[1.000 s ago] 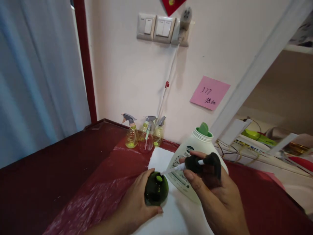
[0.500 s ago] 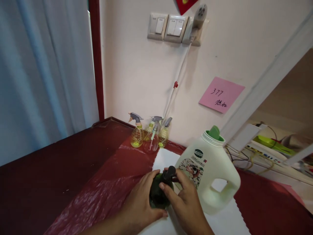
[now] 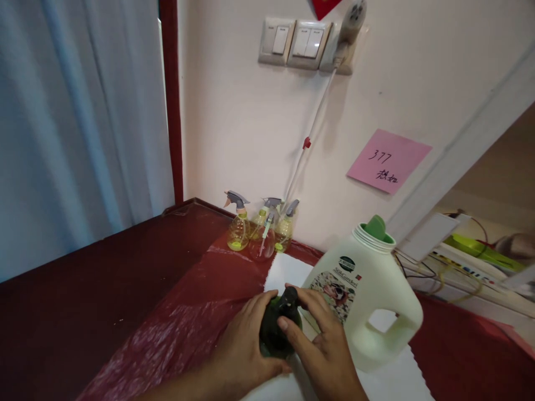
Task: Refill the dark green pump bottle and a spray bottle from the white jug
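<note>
Between my hands stands a dark green pump bottle (image 3: 273, 337) with a black pump top (image 3: 289, 298). My left hand (image 3: 248, 340) wraps round the bottle's body from the left, its thumb low at the front. Thumb and fingers of my right hand (image 3: 324, 342) close on the neck and collar under the pump top. My fingers partly cover the bottle. Just right of it is a large pale green jug (image 3: 382, 284) with a handle and a printed label. A green piece (image 3: 375, 227) sticks out of the jug's open mouth. A white sheet (image 3: 288, 270) lies under these things.
Several clear yellowish spray bottles (image 3: 239, 231) with grey trigger heads stand against the wall. Red plastic film (image 3: 175, 323) covers part of the dark red table (image 3: 83, 289). A white cable (image 3: 317, 114) hangs from a wall socket. Shelves with clutter are at the right.
The whole view has shifted slightly, so things appear a little farther right. Both hands keep hold of the pump bottle, with only slight finger movement of my right hand at its top.
</note>
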`<control>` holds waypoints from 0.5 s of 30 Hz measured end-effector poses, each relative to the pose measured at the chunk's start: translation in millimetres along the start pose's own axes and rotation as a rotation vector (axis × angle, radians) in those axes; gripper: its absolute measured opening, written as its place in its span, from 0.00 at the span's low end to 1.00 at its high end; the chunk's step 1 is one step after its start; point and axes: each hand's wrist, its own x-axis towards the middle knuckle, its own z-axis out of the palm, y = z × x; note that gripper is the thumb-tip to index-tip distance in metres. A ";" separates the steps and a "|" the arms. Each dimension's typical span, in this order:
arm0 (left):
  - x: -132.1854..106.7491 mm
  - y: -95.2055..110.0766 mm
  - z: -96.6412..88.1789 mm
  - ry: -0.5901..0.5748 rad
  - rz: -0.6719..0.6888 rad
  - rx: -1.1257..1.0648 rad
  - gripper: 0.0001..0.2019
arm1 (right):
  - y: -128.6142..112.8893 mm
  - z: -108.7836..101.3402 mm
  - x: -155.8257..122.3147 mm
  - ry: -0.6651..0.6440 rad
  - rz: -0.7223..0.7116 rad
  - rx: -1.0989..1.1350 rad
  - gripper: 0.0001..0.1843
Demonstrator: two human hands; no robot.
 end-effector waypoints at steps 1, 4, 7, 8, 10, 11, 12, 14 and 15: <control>0.0 -0.9 0.6 0.003 0.001 0.004 0.52 | -0.4 0.6 -0.1 0.010 -0.028 -0.014 0.14; 0.3 0.0 1.3 -0.004 -0.024 0.001 0.53 | 0.9 4.0 -1.6 0.072 -0.062 -0.059 0.08; 0.3 3.5 0.7 -0.014 -0.029 -0.018 0.50 | 5.5 8.6 -4.1 0.112 -0.081 -0.075 0.07; 0.2 4.3 0.5 -0.013 -0.022 -0.022 0.48 | 7.4 10.0 -5.0 0.121 -0.085 -0.079 0.07; 0.0 5.3 0.1 -0.005 -0.002 -0.030 0.46 | 10.7 12.5 -6.6 0.141 -0.098 -0.088 0.07; -0.1 5.6 -0.1 -0.003 0.007 -0.032 0.44 | 11.8 13.4 -7.2 0.152 -0.106 -0.091 0.07; -0.2 5.9 -0.4 -0.004 0.013 -0.033 0.44 | 12.5 14.2 -7.7 0.165 -0.106 -0.090 0.07; -0.4 7.1 -1.2 -0.006 0.017 -0.033 0.43 | 12.0 15.5 -8.5 0.169 -0.079 -0.074 0.06; -0.6 7.9 -1.8 -0.008 0.018 -0.030 0.43 | 10.9 16.0 -8.9 0.158 -0.056 -0.061 0.07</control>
